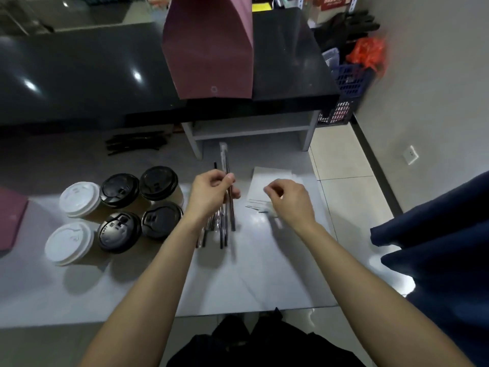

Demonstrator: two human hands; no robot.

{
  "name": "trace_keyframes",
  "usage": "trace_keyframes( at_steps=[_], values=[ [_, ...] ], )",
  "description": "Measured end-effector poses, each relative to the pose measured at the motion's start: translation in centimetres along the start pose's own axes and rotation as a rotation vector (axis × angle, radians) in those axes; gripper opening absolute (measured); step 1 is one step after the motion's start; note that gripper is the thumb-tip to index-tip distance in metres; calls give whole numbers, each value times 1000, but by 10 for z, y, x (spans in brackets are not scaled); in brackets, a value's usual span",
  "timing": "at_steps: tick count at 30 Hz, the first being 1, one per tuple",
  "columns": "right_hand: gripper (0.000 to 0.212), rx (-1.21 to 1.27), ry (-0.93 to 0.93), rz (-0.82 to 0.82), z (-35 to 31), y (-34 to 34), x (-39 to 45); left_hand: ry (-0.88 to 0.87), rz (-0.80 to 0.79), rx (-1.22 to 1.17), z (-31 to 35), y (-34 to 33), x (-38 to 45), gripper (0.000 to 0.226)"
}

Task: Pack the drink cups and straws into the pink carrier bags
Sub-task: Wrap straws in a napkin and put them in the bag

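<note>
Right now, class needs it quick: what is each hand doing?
Left hand: grips a bundle of wrapped straws.
Right hand: fingers curled above the table; cannot tell whether it holds anything.

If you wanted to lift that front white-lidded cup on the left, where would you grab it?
Probably by the paper wall just under the lid of the front white-lidded cup, coming from its left or near side. It stands upright, and the black-lidded cup crowds its right. Gripping the lid alone might pop it off.
</note>
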State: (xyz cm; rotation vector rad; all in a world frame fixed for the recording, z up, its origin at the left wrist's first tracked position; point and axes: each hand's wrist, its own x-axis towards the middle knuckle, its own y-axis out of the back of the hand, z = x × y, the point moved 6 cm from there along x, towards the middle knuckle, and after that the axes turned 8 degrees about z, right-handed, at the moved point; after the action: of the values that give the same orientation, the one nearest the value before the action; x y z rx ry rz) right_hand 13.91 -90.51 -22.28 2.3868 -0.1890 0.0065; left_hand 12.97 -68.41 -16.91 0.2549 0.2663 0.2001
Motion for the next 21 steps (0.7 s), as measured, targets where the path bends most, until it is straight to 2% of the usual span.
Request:
trace_keyframes(
  at_steps=[1, 3, 7, 14, 16, 18, 20, 21],
  values=[
    [26, -104, 3, 27, 10, 1, 5, 7, 10, -27, -4, 2, -1, 23],
    [36, -252, 19, -39, 23, -5, 16, 49, 34, -107, -13, 5, -4, 25],
    [27, -421, 146, -89, 23, -13, 28, 77, 105, -133, -29, 8, -8, 26],
    [19, -180, 173, 30, 3, 18, 30, 47, 139, -74, -41, 13, 5, 27],
    [17, -69, 177, -20, -4, 28, 30, 23, 138, -35, -36, 13, 9, 26],
    [13, -4, 192, -109, -13, 33, 29, -31, 115, 0, -26, 15, 13, 40],
    [12, 18, 222, -210, -22, 34, 28, -117, 1, 29, -14, 10, 14, 53],
    [15, 46, 233, -256, -27, 32, 28, -160, -61, 55, -9, 6, 14, 52]
  ],
)
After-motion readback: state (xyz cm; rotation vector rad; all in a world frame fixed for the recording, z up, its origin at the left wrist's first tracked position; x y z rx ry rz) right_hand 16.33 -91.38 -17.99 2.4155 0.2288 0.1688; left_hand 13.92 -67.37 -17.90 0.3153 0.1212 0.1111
